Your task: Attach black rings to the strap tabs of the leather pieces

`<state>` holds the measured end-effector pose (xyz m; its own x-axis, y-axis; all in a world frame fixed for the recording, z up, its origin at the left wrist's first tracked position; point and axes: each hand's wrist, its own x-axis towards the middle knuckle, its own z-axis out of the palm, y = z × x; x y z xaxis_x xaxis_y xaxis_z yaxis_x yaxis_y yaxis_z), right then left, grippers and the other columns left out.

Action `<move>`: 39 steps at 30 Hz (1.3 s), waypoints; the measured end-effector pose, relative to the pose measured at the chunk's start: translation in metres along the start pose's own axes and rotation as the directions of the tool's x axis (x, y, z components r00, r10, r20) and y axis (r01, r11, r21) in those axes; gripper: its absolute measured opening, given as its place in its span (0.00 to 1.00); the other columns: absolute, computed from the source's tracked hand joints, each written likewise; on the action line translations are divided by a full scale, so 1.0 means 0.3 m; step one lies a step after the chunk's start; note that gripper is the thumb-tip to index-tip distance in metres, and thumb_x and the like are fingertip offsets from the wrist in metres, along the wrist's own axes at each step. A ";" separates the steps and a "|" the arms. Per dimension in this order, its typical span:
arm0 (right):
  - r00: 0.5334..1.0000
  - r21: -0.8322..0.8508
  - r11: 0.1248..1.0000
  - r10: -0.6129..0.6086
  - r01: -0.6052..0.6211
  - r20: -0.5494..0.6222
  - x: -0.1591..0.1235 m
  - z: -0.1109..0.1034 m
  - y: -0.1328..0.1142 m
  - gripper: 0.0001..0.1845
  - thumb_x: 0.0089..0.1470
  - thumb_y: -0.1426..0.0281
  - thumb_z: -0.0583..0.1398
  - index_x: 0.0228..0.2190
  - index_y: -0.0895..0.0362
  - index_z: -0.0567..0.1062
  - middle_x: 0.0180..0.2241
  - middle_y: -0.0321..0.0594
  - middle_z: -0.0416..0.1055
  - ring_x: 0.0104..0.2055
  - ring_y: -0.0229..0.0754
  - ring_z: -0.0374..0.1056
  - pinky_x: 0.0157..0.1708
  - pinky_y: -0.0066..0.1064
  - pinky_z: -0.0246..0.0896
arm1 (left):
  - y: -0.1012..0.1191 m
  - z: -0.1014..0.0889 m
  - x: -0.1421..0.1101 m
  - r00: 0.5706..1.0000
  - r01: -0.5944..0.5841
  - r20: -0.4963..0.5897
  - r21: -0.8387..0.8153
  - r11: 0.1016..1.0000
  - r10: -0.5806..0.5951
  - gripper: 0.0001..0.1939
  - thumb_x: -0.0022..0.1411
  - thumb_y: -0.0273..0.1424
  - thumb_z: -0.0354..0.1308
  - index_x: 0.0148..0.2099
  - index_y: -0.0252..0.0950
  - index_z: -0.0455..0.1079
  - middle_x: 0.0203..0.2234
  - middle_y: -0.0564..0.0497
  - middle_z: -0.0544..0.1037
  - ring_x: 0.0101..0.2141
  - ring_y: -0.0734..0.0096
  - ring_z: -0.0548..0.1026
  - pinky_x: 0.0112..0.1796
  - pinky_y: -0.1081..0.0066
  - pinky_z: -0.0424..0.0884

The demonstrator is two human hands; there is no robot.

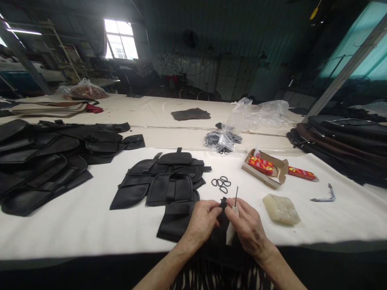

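Note:
Near the table's front edge, my left hand (pixel 203 219) is closed, pinching a black leather strap (pixel 223 202) on a dark leather piece. My right hand (pixel 246 221) also has its fingers at the strap's end, while an awl (pixel 231 233) with a pale handle and thin metal shaft lies gripped in it, tip pointing up. Part of the leather piece is hidden by my hands. Just beyond them lie several black D-rings (pixel 223 183). To the left, black leather pouches (pixel 171 188) with straps overlap in a pile, and one (pixel 173 221) reaches under my left wrist.
A cardboard box (pixel 279 177) holds red packets, with a red tube (pixel 302 173) beside it. A yellowish block (pixel 281 209) and a curved metal tool (pixel 329 195) lie right. More leather pieces (pixel 45 157) are heaped left; bagged rings (pixel 223 139) lie behind. Dark bags (pixel 341 141) are stacked right.

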<state>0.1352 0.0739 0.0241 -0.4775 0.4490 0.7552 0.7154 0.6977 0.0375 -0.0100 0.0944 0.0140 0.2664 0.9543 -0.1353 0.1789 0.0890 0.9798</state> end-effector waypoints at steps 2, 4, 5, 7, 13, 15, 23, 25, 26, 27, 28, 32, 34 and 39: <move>0.999 -0.034 0.999 -0.033 0.033 0.005 0.003 -0.002 -0.005 0.09 0.59 0.80 0.50 0.33 0.61 0.69 0.31 0.49 0.70 0.36 0.48 0.65 0.33 0.36 0.66 | -0.004 0.000 -0.002 1.000 0.004 -0.009 -0.039 0.999 -0.004 0.09 0.52 0.29 0.49 0.28 0.33 0.70 0.13 0.55 0.66 0.17 0.72 0.67 0.21 0.74 0.61; 0.999 -0.057 0.998 -0.041 0.042 0.013 0.006 -0.004 -0.018 0.09 0.59 0.79 0.50 0.32 0.61 0.70 0.31 0.50 0.71 0.36 0.48 0.65 0.33 0.36 0.66 | -0.008 -0.002 -0.005 1.000 0.009 -0.018 -0.084 0.996 -0.010 0.13 0.52 0.29 0.49 0.39 0.31 0.70 0.14 0.57 0.66 0.18 0.71 0.67 0.22 0.73 0.63; 0.999 -0.065 0.997 -0.038 0.039 0.016 0.006 -0.003 -0.025 0.10 0.59 0.79 0.50 0.32 0.61 0.70 0.31 0.50 0.71 0.36 0.48 0.65 0.32 0.36 0.66 | -0.009 -0.004 -0.007 1.000 0.011 -0.019 -0.107 0.994 -0.013 0.17 0.51 0.28 0.49 0.44 0.29 0.69 0.14 0.57 0.66 0.18 0.72 0.67 0.23 0.73 0.64; 1.000 -0.078 0.997 -0.015 0.016 0.015 0.002 0.001 -0.042 0.10 0.59 0.79 0.50 0.31 0.61 0.70 0.31 0.49 0.71 0.35 0.48 0.65 0.32 0.36 0.64 | -0.009 -0.006 -0.010 1.000 0.013 -0.017 -0.147 0.989 -0.015 0.22 0.51 0.27 0.49 0.49 0.27 0.66 0.15 0.58 0.65 0.18 0.72 0.66 0.24 0.72 0.65; 0.986 -0.110 0.979 0.169 -0.169 -0.007 -0.028 0.036 -0.063 0.09 0.59 0.79 0.50 0.30 0.61 0.69 0.31 0.51 0.70 0.34 0.49 0.61 0.32 0.39 0.59 | -0.007 -0.007 -0.017 0.999 0.022 -0.031 -0.208 0.978 -0.030 0.23 0.50 0.27 0.51 0.49 0.25 0.68 0.18 0.56 0.67 0.21 0.72 0.69 0.27 0.72 0.67; 0.978 -0.110 0.972 0.209 -0.209 -0.007 -0.031 0.045 -0.061 0.10 0.59 0.79 0.50 0.30 0.61 0.69 0.31 0.51 0.70 0.34 0.49 0.60 0.32 0.39 0.57 | -0.008 -0.007 -0.018 0.999 0.022 -0.034 -0.216 0.976 -0.030 0.22 0.51 0.28 0.52 0.49 0.25 0.68 0.18 0.56 0.67 0.21 0.72 0.69 0.27 0.72 0.67; 0.968 0.030 0.971 0.235 -0.238 0.084 -0.020 0.047 -0.075 0.12 0.59 0.79 0.50 0.26 0.58 0.67 0.28 0.44 0.68 0.30 0.44 0.57 0.29 0.33 0.53 | -0.026 -0.005 -0.018 0.998 0.007 -0.059 -0.242 0.970 -0.022 0.20 0.52 0.28 0.53 0.49 0.29 0.68 0.19 0.56 0.70 0.22 0.72 0.71 0.28 0.73 0.68; 0.960 0.080 0.960 0.261 -0.269 0.100 -0.021 0.042 -0.077 0.12 0.59 0.78 0.50 0.25 0.58 0.67 0.28 0.43 0.68 0.30 0.43 0.57 0.29 0.33 0.54 | -0.024 -0.002 -0.019 0.998 0.010 -0.065 -0.235 0.972 -0.026 0.17 0.52 0.28 0.53 0.45 0.30 0.70 0.19 0.55 0.71 0.22 0.72 0.71 0.28 0.73 0.67; 0.954 0.105 0.951 0.281 -0.291 0.104 -0.022 0.040 -0.078 0.12 0.59 0.78 0.50 0.25 0.57 0.67 0.27 0.42 0.67 0.30 0.43 0.57 0.28 0.32 0.53 | -0.021 -0.001 -0.019 0.997 0.013 -0.066 -0.230 0.973 -0.029 0.15 0.52 0.27 0.53 0.43 0.30 0.71 0.20 0.54 0.71 0.23 0.71 0.72 0.28 0.73 0.67; 0.946 0.130 0.939 0.305 -0.318 0.107 -0.024 0.039 -0.078 0.13 0.59 0.78 0.49 0.25 0.57 0.67 0.26 0.41 0.67 0.30 0.42 0.57 0.27 0.31 0.53 | -0.017 -0.001 -0.020 0.997 0.017 -0.064 -0.224 0.974 -0.032 0.13 0.52 0.27 0.52 0.40 0.30 0.72 0.20 0.53 0.72 0.23 0.71 0.72 0.28 0.73 0.67; 0.937 0.154 0.925 0.333 -0.347 0.108 -0.027 0.037 -0.079 0.13 0.59 0.78 0.49 0.26 0.57 0.67 0.25 0.40 0.66 0.29 0.42 0.57 0.26 0.30 0.53 | -0.013 -0.001 -0.020 0.998 0.019 -0.062 -0.219 0.975 -0.034 0.12 0.52 0.27 0.52 0.38 0.31 0.72 0.20 0.53 0.73 0.23 0.70 0.72 0.28 0.73 0.67; 0.864 0.234 0.832 0.492 -0.502 0.103 -0.051 0.040 -0.087 0.09 0.57 0.77 0.50 0.29 0.56 0.68 0.24 0.37 0.64 0.27 0.41 0.59 0.26 0.30 0.54 | 0.002 -0.003 -0.021 0.998 0.017 -0.062 -0.203 0.979 -0.030 0.08 0.51 0.26 0.52 0.33 0.32 0.71 0.20 0.52 0.73 0.21 0.72 0.72 0.26 0.74 0.66; 0.795 0.268 0.755 0.601 -0.599 0.084 -0.064 0.047 -0.094 0.05 0.57 0.74 0.52 0.33 0.56 0.68 0.28 0.39 0.66 0.30 0.42 0.62 0.29 0.32 0.57 | 0.005 -0.003 -0.022 0.997 0.012 -0.074 -0.196 0.981 -0.027 0.07 0.51 0.26 0.53 0.32 0.33 0.71 0.19 0.53 0.73 0.21 0.73 0.71 0.25 0.75 0.65; 0.598 0.413 0.490 0.779 -0.768 0.188 -0.058 0.062 -0.109 0.03 0.56 0.69 0.55 0.33 0.55 0.66 0.32 0.39 0.70 0.30 0.41 0.67 0.30 0.30 0.62 | 0.006 0.002 -0.027 0.995 0.001 -0.093 -0.176 0.984 -0.018 0.06 0.52 0.26 0.52 0.32 0.33 0.70 0.19 0.53 0.73 0.21 0.72 0.71 0.25 0.75 0.65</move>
<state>0.1105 0.0536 -0.0026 0.1763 0.9169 0.3582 0.5064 0.2275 -0.8317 -0.0114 0.0865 0.0166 0.1736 0.9751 -0.1383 0.0094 0.1388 0.9903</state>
